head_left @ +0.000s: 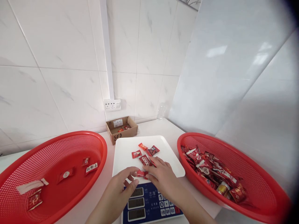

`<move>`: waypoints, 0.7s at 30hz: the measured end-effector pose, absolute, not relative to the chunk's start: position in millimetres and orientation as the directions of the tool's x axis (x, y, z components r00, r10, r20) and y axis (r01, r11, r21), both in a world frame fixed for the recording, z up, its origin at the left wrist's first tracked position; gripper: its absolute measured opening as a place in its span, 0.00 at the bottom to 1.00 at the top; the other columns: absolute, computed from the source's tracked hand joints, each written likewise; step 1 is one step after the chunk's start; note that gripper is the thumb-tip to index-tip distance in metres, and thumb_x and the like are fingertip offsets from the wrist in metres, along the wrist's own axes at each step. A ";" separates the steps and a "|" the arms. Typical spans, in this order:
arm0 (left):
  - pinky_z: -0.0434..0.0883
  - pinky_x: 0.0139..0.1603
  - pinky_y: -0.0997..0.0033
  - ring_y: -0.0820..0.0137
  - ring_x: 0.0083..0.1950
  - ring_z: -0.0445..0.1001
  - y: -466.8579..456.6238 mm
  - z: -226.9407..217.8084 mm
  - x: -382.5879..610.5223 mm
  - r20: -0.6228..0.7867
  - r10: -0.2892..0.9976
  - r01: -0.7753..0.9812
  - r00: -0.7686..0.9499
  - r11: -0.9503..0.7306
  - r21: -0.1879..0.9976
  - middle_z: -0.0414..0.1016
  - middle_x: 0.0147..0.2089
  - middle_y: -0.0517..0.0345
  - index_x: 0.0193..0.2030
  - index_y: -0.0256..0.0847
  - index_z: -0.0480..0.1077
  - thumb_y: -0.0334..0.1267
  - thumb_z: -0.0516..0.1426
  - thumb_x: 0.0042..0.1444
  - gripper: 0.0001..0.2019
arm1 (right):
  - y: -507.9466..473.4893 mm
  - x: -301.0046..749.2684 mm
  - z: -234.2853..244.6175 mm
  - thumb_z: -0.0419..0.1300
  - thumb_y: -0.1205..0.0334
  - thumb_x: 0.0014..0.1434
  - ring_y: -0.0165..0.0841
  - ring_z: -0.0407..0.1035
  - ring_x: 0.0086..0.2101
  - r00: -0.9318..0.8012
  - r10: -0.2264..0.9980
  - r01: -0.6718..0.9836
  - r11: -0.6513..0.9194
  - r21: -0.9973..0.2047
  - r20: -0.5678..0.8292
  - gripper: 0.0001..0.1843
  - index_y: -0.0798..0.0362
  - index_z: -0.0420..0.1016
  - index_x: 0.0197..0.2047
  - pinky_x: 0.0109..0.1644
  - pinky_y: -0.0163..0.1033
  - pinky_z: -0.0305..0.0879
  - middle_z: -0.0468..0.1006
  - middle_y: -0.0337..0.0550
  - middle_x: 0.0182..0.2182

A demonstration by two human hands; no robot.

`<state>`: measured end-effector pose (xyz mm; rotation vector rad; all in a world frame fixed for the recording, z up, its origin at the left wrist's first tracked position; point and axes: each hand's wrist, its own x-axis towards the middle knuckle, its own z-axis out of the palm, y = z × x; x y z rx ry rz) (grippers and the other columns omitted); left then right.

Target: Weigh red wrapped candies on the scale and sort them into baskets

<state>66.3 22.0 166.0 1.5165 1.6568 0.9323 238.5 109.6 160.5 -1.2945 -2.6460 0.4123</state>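
Note:
Several small wrapped snacks lie on the white tray (123, 155) of a weighing scale. Among them are a dark red packet (145, 160), a small red packet (136, 154), an orange-red one (142, 146) and a darker one (153, 150). My left hand (123, 186) is at the tray's front edge, thumb and fingers curved apart, its fingertips beside a red packet (141, 174). Over the right side of the pile my right hand (163, 177) reaches with its fingers spread, touching the packets. Its fingers partly hide the nearer wrappers. Below both wrists shows the scale's blue panel (151, 207).
To the left stands a red mesh basket (99, 169) with several loose packets. Another red basket (254, 165) on the right holds a large heap of wrapped snacks. A cardboard box (126, 133) and a clear plastic bottle (161, 111) are behind, near the tiled wall and socket (112, 105).

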 end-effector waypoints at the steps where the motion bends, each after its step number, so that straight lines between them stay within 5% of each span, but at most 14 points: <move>1: 0.69 0.40 0.69 0.69 0.37 0.70 22.2 165.9 66.3 -0.028 0.997 0.496 -0.073 0.060 0.866 0.75 0.45 0.57 0.50 0.46 0.68 0.45 0.50 0.58 0.16 | 109.7 238.1 160.0 0.54 0.62 0.60 0.46 0.56 0.59 -0.606 0.795 0.748 0.582 -0.319 0.029 0.17 0.41 0.74 0.51 0.56 0.54 0.56 0.64 0.46 0.61; 11: 0.68 0.38 0.70 0.69 0.38 0.69 21.7 170.8 66.8 -0.038 0.997 0.509 -0.070 0.068 0.858 0.74 0.45 0.57 0.50 0.45 0.68 0.43 0.49 0.58 0.16 | 107.6 229.1 152.5 0.53 0.58 0.61 0.50 0.47 0.63 -0.600 0.800 0.741 0.551 -0.383 -0.010 0.17 0.42 0.73 0.53 0.61 0.63 0.45 0.59 0.42 0.64; 21: 0.69 0.40 0.69 0.69 0.39 0.70 21.0 172.6 64.6 -0.060 0.995 0.484 -0.074 0.088 0.870 0.74 0.46 0.56 0.51 0.46 0.68 0.45 0.50 0.58 0.16 | 108.2 237.0 161.1 0.54 0.59 0.61 0.47 0.53 0.61 -0.614 0.790 0.710 0.553 -0.437 0.002 0.18 0.48 0.74 0.53 0.62 0.59 0.49 0.65 0.46 0.60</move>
